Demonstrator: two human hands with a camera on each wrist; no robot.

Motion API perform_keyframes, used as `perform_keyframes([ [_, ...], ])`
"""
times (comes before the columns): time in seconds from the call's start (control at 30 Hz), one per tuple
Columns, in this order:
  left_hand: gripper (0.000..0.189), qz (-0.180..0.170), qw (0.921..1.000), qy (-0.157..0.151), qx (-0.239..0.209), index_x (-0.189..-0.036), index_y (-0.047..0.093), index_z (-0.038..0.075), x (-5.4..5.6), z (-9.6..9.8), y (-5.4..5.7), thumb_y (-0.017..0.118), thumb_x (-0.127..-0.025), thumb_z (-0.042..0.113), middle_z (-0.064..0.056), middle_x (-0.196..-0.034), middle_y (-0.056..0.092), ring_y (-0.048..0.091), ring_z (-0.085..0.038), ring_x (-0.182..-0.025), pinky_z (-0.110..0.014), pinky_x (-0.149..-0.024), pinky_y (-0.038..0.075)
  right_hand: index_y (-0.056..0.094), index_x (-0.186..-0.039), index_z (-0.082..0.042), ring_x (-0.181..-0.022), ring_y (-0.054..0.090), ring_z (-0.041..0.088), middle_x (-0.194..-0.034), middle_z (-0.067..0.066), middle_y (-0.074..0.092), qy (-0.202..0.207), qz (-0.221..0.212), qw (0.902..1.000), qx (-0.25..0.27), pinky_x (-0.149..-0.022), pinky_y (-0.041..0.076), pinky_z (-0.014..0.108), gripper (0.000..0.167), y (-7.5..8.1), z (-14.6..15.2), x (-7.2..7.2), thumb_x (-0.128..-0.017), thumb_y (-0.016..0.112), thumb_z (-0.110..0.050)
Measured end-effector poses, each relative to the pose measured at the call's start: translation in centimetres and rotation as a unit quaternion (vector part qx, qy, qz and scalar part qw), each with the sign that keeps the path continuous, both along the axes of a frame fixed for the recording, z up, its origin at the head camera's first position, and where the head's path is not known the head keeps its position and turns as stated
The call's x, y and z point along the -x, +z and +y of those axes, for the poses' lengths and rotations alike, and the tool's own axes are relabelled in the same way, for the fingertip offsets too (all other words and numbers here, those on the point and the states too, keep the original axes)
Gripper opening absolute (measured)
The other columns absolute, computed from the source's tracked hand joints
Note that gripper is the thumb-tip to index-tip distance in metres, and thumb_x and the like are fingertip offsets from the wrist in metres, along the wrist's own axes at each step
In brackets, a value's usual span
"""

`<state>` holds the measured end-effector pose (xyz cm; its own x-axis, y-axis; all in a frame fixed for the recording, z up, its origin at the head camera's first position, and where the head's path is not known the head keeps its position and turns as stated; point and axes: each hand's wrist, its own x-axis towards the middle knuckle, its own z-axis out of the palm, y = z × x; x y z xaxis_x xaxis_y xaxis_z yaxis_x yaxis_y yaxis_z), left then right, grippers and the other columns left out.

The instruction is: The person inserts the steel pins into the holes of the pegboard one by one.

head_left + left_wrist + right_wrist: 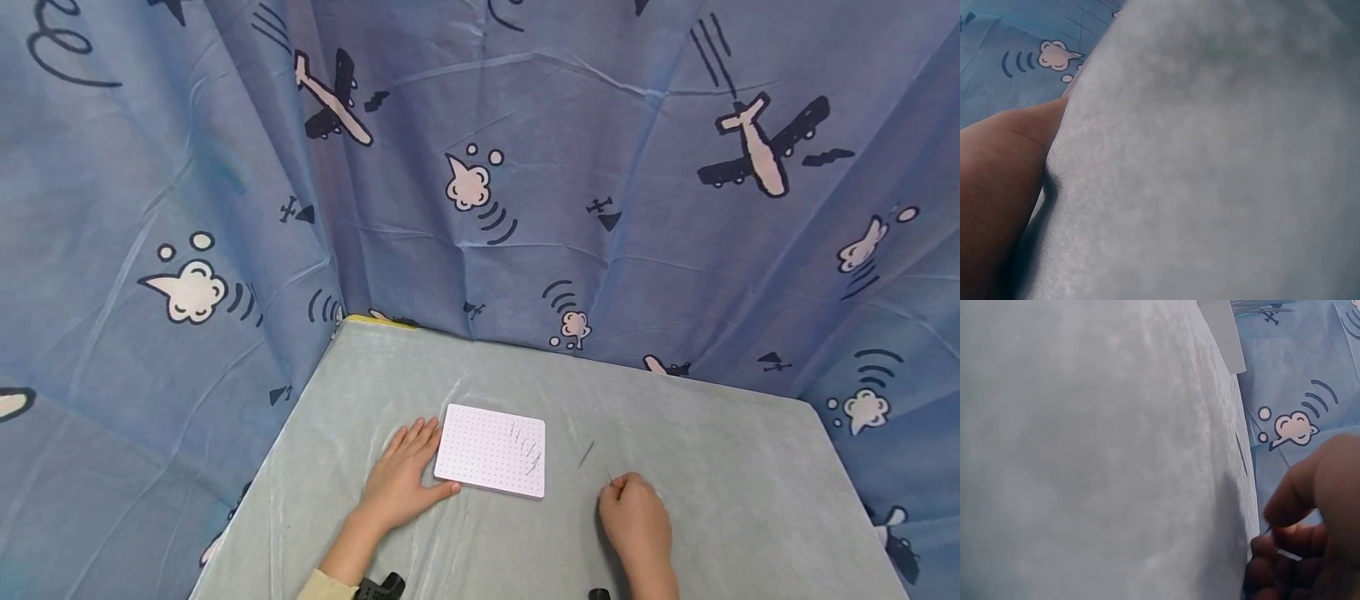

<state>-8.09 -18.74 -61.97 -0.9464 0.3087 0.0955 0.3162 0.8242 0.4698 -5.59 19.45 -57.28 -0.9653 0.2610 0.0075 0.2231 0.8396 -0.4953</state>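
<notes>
A white board with a grid of small holes lies on the table, several thin dark pins standing in its right part. My left hand rests flat at the board's left side, fingers spread, with the thumb at its front edge. To the right of the board, my right hand pinches a thin pin between thumb and forefinger, its tip pointing up and away. Another thin pin lies loose on the table between the board and that hand. In the left wrist view only part of the left hand shows.
A pale grey-green cloth covers the table. Blue curtains with airplane prints hang along the back and both sides. A yellow strip shows at the far left corner. Dark straps or devices sit near both wrists.
</notes>
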Motion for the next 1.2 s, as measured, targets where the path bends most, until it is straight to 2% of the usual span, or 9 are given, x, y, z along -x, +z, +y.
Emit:
perform_keyframes([
  [0.23,0.106,-0.004,1.0000,0.000,0.003,-0.170,0.039,0.012,0.0,-0.1,0.1,0.071,-0.092,0.076,-0.002,-0.179,0.029,0.018,-0.021,-0.167,-0.039,-0.137,0.006,0.067,-0.098,-0.003,-0.065,0.057,0.022,-0.078,0.005,0.064,-0.009,0.000,0.9991,0.041,-0.058,0.047,0.036,0.015,0.2,-0.5,0.3,-0.092,0.060,-0.014],
  [0.43,0.106,-0.005,1.0000,-0.001,0.004,-0.171,0.038,0.013,0.0,-0.1,0.0,0.070,-0.092,0.077,-0.001,-0.179,0.028,0.017,-0.021,-0.167,-0.040,-0.138,0.007,0.065,-0.093,-0.013,-0.062,0.055,0.017,-0.076,0.000,0.063,-0.011,0.060,0.9958,0.069,-0.056,0.042,0.030,0.010,0.4,-1.8,0.5,-0.084,0.069,-0.009],
  [0.6,0.107,0.000,1.0000,-0.002,-0.001,-0.171,0.038,0.012,0.0,-0.1,0.0,0.070,-0.092,0.077,-0.002,-0.179,0.030,0.019,-0.023,-0.167,-0.042,-0.138,0.009,0.070,-0.093,-0.013,-0.064,0.059,0.013,-0.078,-0.001,0.069,-0.002,0.101,0.9887,0.111,-0.055,0.048,0.026,0.012,0.7,-2.9,0.9,-0.085,0.074,-0.005],
  [0.77,0.106,-0.009,1.0000,0.001,-0.003,-0.171,0.038,0.012,-0.1,0.0,0.2,0.071,-0.092,0.075,-0.002,-0.179,0.030,0.018,-0.022,-0.167,-0.041,-0.138,0.008,0.076,-0.093,-0.005,-0.066,0.063,0.013,-0.081,0.004,0.073,0.009,0.101,0.9741,0.202,-0.054,0.054,0.023,0.006,1.2,-4.0,1.2,-0.089,0.077,-0.002],
  [0.93,0.105,-0.013,0.9999,0.000,-0.007,-0.171,0.039,0.013,0.0,0.0,0.2,0.072,-0.092,0.074,-0.001,-0.179,0.030,0.017,-0.021,-0.167,-0.040,-0.138,0.007,0.078,-0.090,-0.003,-0.068,0.062,0.014,-0.080,0.005,0.073,0.029,0.097,0.9608,0.258,-0.057,0.053,0.021,0.005,1.4,-5.3,1.3,-0.088,0.079,0.001],
  [1.03,0.105,-0.012,0.9999,-0.001,-0.009,-0.171,0.039,0.013,0.0,-0.1,0.3,0.072,-0.092,0.074,-0.001,-0.179,0.030,0.018,-0.021,-0.167,-0.040,-0.138,0.007,0.078,-0.089,-0.002,-0.070,0.063,0.015,-0.080,0.005,0.074,0.039,0.090,0.9583,0.268,-0.058,0.054,0.022,0.004,1.3,-6.0,1.2,-0.088,0.079,0.001],
  [1.2,0.105,-0.008,0.9999,-0.001,-0.010,-0.171,0.039,0.012,0.0,-0.1,0.5,0.072,-0.092,0.074,-0.002,-0.178,0.031,0.019,-0.022,-0.167,-0.041,-0.138,0.008,0.077,-0.087,-0.005,-0.069,0.065,0.015,-0.079,0.002,0.074,0.064,0.087,0.9593,0.261,-0.058,0.055,0.022,0.011,0.9,-7.2,1.2,-0.086,0.081,0.005],
])
